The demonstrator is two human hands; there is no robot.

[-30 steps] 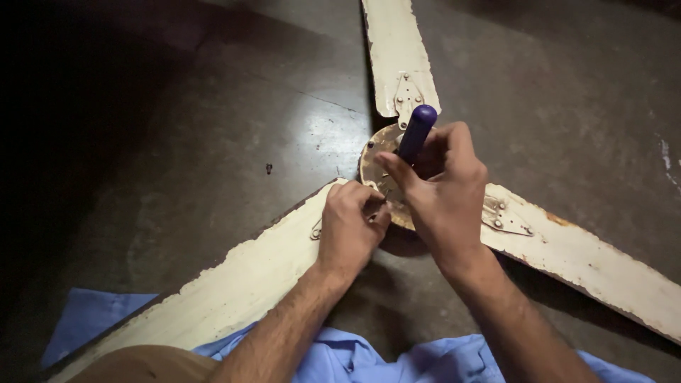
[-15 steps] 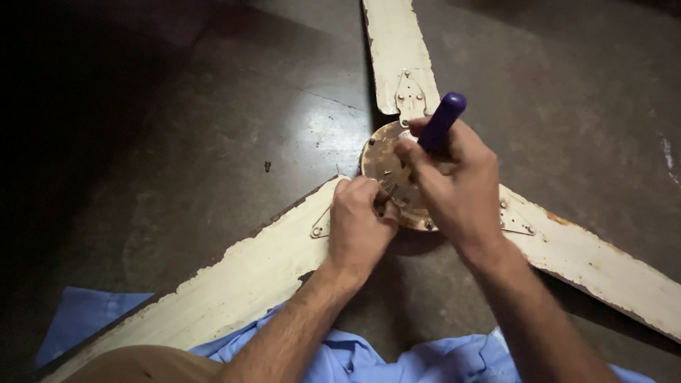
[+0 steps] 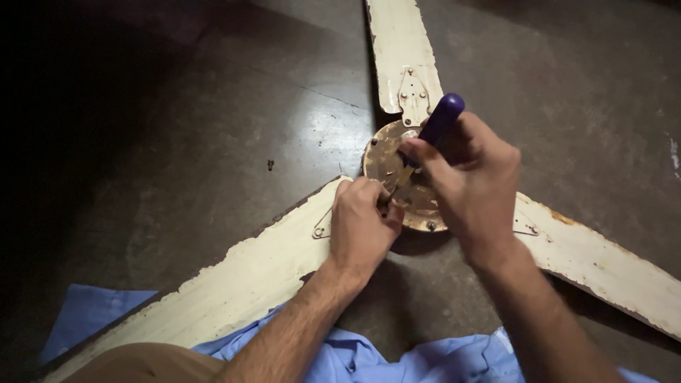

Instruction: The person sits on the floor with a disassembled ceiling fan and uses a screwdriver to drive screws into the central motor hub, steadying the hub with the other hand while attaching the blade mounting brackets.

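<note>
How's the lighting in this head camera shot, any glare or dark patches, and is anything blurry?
Head view: light falls in a pool around the fan hub, with a soft glare on the floor just left of it; the far left sinks into near black. The left hand and right hand are sharp, the purple screwdriver handle too; a shadow lies under the hub.

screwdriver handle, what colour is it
Purple; the screwdriver handle shows clearly in the head view, held in the right hand.

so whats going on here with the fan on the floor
A person works on an old ceiling fan lying on a concrete floor. The right hand grips a purple-handled screwdriver, its tip down at the rusty round hub. The left hand pinches something small beside the tip, where a cream blade meets the hub.
</note>
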